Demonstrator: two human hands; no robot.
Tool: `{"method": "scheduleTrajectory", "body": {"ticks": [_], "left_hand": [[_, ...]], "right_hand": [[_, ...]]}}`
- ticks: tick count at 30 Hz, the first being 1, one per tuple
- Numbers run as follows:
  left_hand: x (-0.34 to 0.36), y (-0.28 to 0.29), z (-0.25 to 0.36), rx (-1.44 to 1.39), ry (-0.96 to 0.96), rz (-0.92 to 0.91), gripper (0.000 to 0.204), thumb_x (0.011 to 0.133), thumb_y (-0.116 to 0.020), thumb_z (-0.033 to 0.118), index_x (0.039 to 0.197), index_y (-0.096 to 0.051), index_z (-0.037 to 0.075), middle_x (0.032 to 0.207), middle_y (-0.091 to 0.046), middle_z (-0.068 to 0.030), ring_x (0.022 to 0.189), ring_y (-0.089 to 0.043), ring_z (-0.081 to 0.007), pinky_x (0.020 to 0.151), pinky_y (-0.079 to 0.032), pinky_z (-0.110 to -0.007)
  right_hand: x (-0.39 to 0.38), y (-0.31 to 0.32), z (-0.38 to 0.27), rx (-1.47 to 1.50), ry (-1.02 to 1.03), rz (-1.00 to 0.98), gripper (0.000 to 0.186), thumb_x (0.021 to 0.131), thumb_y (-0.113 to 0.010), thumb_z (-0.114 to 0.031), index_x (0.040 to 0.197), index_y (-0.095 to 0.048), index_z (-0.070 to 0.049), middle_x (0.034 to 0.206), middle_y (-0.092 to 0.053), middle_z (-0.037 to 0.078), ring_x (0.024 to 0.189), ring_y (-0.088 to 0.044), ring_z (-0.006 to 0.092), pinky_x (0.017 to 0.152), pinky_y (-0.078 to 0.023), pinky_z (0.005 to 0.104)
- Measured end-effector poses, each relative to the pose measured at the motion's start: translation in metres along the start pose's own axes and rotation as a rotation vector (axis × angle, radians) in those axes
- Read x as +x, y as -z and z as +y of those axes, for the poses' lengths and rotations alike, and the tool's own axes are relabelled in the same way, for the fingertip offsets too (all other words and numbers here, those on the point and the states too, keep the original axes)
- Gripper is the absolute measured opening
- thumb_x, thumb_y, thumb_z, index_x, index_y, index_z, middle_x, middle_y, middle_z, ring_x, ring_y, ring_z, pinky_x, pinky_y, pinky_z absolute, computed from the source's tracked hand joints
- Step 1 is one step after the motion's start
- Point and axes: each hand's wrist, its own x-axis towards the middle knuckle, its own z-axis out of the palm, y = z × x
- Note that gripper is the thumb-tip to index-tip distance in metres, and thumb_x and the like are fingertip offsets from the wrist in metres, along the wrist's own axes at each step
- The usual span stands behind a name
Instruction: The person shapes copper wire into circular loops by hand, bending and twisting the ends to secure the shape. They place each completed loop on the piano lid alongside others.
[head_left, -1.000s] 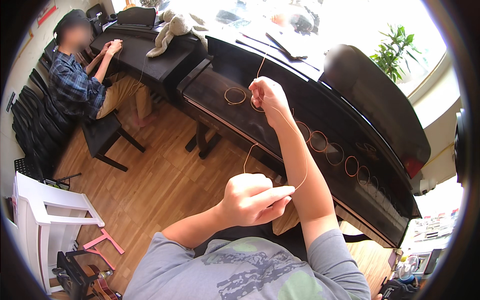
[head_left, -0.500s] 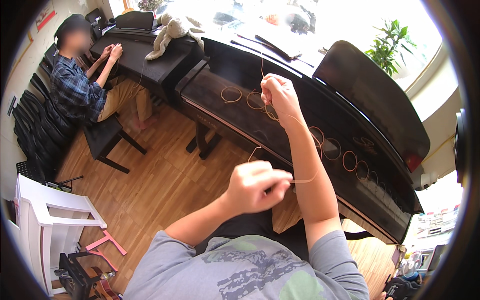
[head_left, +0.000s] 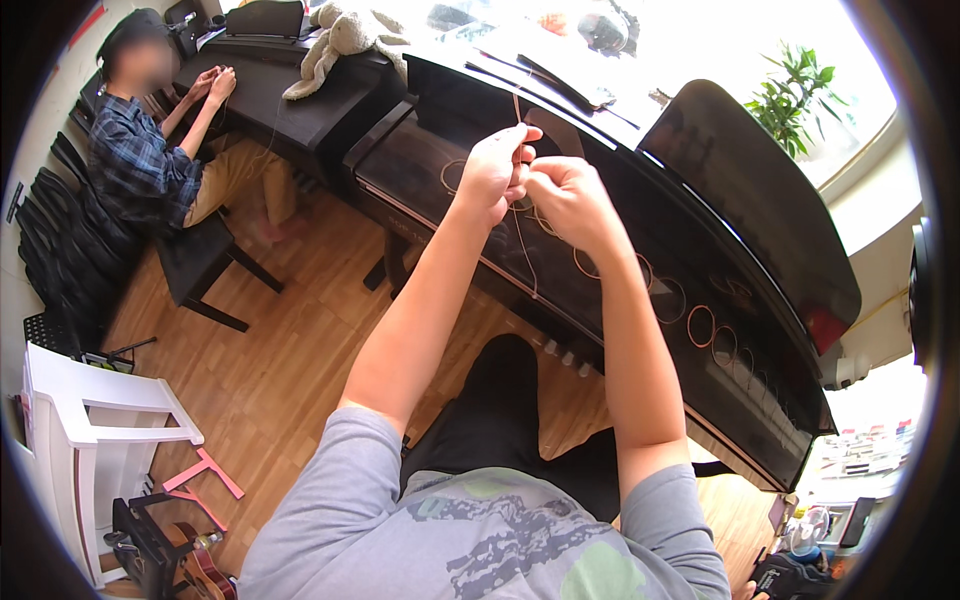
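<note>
Over the black piano (head_left: pixel 400 165), my left hand (head_left: pixel 490 175) and right hand (head_left: pixel 577 205) meet, the fingers of both pinched tight around a thin copper-coloured wire (head_left: pixel 525 252), one length rising above, another dangling below. Coiled wires (head_left: pixel 689 325) lie along the piano.
</note>
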Motion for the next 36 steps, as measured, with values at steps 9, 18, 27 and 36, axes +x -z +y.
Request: {"method": "scheduleTrajectory", "body": {"ticks": [9,18,27,36], "left_hand": [[0.002,0.001,0.009,-0.061,-0.018,0.074,0.02,0.1,-0.047,0.022,0.099,-0.056,0.004,0.057,-0.031,0.0077,0.044,-0.024,-0.0029,0.039,-0.02,-0.02],[-0.066,-0.003,0.02,0.042,-0.159,0.023,0.019,0.097,-0.054,0.018,0.096,-0.065,0.003,0.054,-0.032,0.0093,0.046,-0.028,-0.0003,0.04,-0.02,-0.019],[-0.103,0.013,0.002,0.031,-0.017,0.014,0.021,0.1,-0.047,0.02,0.098,-0.06,0.003,0.055,-0.033,0.0078,0.044,-0.025,-0.0012,0.039,-0.019,-0.019],[-0.193,-0.038,-0.055,0.437,0.14,-0.239,0.02,0.097,-0.053,0.012,0.108,-0.064,-0.002,0.068,-0.052,0.0063,0.06,-0.04,0.0017,0.053,-0.029,-0.016]], "right_hand": [[0.142,0.039,0.076,-0.944,0.159,0.536,0.042,0.09,-0.056,-0.043,0.109,-0.066,-0.008,0.102,-0.067,0.018,0.096,-0.064,0.0333,0.087,-0.048,0.0436],[0.17,0.046,0.103,-0.912,0.039,0.502,0.034,0.094,-0.05,-0.031,0.102,-0.067,-0.003,0.096,-0.068,0.019,0.09,-0.065,0.0366,0.083,-0.049,0.0451],[0.023,0.012,-0.006,0.244,0.158,-0.068,0.034,0.094,-0.057,-0.029,0.105,-0.063,0.002,0.082,-0.063,0.007,0.078,-0.058,0.0114,0.074,-0.049,0.026],[-0.17,0.009,0.018,0.34,0.009,0.007,0.021,0.088,-0.062,-0.007,0.108,-0.066,-0.001,0.091,-0.068,0.008,0.08,-0.063,0.0123,0.074,-0.051,0.0257]]}}
